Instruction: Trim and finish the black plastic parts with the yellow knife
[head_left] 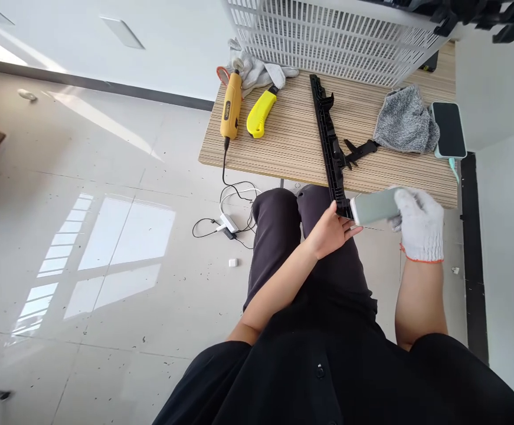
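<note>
My left hand (328, 234), bare, grips the near end of a long black plastic strip (326, 133), thumb on top and some fingers stretched out beneath. The strip's far part lies over the wooden bench; its near end juts past the edge above my thigh. A black side arm (359, 153) branches off it to the right. In a white knitted glove, my right hand (419, 221) is closed on a flat grey-green block (375, 206) with a white end. That end meets or overlaps the strip's near end beside my left fingers; whether they touch, I cannot tell.
On the wooden bench (292, 147) lie a yellow corded rotary tool (231, 107), a yellow utility knife (262, 112), a white glove (261, 69), a grey cloth (407, 121) and a phone (449, 130). A white slatted crate (327, 41) stands behind. Cables and a power strip (229, 223) lie on the floor.
</note>
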Tool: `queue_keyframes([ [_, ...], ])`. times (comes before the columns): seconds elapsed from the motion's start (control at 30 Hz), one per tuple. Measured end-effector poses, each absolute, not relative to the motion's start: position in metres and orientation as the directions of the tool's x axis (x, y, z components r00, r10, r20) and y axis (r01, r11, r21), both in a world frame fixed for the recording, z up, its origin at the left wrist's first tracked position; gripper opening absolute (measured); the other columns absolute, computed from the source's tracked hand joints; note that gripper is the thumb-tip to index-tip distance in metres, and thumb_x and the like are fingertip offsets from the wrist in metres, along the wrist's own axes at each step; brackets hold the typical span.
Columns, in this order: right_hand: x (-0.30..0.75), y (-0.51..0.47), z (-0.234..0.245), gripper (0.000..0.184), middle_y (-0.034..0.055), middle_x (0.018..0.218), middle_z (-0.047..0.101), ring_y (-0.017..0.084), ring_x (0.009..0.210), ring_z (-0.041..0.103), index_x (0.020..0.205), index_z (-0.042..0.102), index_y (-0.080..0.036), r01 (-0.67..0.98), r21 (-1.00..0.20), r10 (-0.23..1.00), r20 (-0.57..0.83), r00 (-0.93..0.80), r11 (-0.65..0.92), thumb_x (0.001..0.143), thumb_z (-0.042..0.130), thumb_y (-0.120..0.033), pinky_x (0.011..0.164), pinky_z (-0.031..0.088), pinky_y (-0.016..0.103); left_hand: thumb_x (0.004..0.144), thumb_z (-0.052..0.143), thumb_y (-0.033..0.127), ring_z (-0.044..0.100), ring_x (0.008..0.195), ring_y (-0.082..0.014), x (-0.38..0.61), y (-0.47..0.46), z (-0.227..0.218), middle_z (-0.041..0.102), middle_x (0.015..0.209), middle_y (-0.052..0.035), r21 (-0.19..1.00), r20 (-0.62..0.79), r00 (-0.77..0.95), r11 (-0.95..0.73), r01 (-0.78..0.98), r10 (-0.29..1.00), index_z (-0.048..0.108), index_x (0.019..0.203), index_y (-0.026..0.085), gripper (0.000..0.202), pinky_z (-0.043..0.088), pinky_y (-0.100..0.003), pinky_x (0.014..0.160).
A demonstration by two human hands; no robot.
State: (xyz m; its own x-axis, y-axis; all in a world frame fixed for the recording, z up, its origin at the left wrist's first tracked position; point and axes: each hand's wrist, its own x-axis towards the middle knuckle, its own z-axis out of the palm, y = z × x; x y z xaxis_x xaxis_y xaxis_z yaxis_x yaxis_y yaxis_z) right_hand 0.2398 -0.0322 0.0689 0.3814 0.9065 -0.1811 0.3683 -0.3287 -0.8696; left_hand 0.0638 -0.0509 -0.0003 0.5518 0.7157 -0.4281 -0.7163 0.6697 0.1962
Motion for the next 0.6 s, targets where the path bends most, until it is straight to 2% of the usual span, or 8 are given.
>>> queue_keyframes([
  [0.07, 0.236, -0.035, 0.07, 0.033, -0.0007, 0.066, 0.065, 0.012, 0.045, 0.058, 0.107, 0.082, -0.018, 0.395, -0.849, 0.919, -0.23, 0.322, -0.351, 0.087, 0.075, -0.043, 0.039, 0.043, 0.023, 0.099, 0.061, 0.059, 0.063, 0.139, -0.0271, 0.059, -0.049, -0.002, 0.078, 0.124, -0.008, 0.188, -0.415, 0.567, 0.677, -0.712, 0.712, 0.078, 0.117, 0.024, 0.043, 0.039, -0.043, 0.127],
  [0.2, 0.231, -0.038, 0.073, 0.031, -0.0015, 0.064, 0.064, 0.011, 0.044, 0.056, 0.103, 0.08, -0.019, 0.357, -0.865, 0.87, -0.161, 0.466, -0.352, 0.088, 0.073, -0.044, 0.038, 0.043, 0.023, 0.103, 0.057, 0.055, 0.066, 0.134, -0.0243, 0.054, -0.049, -0.01, 0.078, 0.127, -0.0058, 0.198, -0.388, 0.568, 0.667, -0.718, 0.726, 0.079, 0.117, 0.026, 0.039, 0.042, -0.04, 0.123],
  [0.3, 0.228, -0.038, 0.074, 0.029, 0.0014, 0.07, 0.07, 0.013, 0.047, 0.06, 0.103, 0.081, -0.018, 0.403, -0.825, 0.907, -0.286, 0.308, -0.397, 0.085, 0.076, -0.041, 0.039, 0.046, 0.025, 0.103, 0.06, 0.052, 0.067, 0.131, -0.0244, 0.054, -0.051, -0.015, 0.077, 0.127, -0.0061, 0.188, -0.349, 0.572, 0.653, -0.733, 0.742, 0.079, 0.12, 0.025, 0.037, 0.043, -0.041, 0.121],
  [0.43, 0.226, -0.035, 0.075, 0.032, 0.0004, 0.066, 0.067, 0.014, 0.046, 0.06, 0.101, 0.079, -0.019, 0.398, -0.831, 0.866, -0.181, 0.466, -0.388, 0.088, 0.073, -0.047, 0.04, 0.046, 0.025, 0.102, 0.063, 0.05, 0.067, 0.132, -0.0237, 0.054, -0.053, -0.015, 0.078, 0.125, -0.0059, 0.167, -0.376, 0.573, 0.661, -0.731, 0.728, 0.078, 0.121, 0.025, 0.034, 0.042, -0.04, 0.122],
  [0.53, 0.226, -0.029, 0.077, 0.031, 0.0013, 0.071, 0.071, 0.013, 0.047, 0.06, 0.103, 0.08, -0.02, 0.451, -0.795, 0.912, -0.322, 0.253, -0.406, 0.085, 0.077, -0.044, 0.042, 0.049, 0.026, 0.099, 0.068, 0.051, 0.064, 0.138, -0.0273, 0.054, -0.053, -0.012, 0.077, 0.129, -0.0078, 0.157, -0.377, 0.592, 0.68, -0.717, 0.712, 0.076, 0.125, 0.024, 0.039, 0.04, -0.042, 0.124],
  [0.6, 0.226, -0.023, 0.079, 0.029, 0.003, 0.076, 0.073, 0.014, 0.05, 0.063, 0.102, 0.08, -0.019, 0.495, -0.781, 0.923, -0.284, 0.261, -0.381, 0.085, 0.077, -0.043, 0.045, 0.051, 0.027, 0.099, 0.067, 0.051, 0.062, 0.141, -0.0281, 0.054, -0.054, -0.012, 0.077, 0.131, -0.008, 0.149, -0.372, 0.597, 0.681, -0.717, 0.711, 0.076, 0.126, 0.024, 0.039, 0.04, -0.043, 0.124],
])
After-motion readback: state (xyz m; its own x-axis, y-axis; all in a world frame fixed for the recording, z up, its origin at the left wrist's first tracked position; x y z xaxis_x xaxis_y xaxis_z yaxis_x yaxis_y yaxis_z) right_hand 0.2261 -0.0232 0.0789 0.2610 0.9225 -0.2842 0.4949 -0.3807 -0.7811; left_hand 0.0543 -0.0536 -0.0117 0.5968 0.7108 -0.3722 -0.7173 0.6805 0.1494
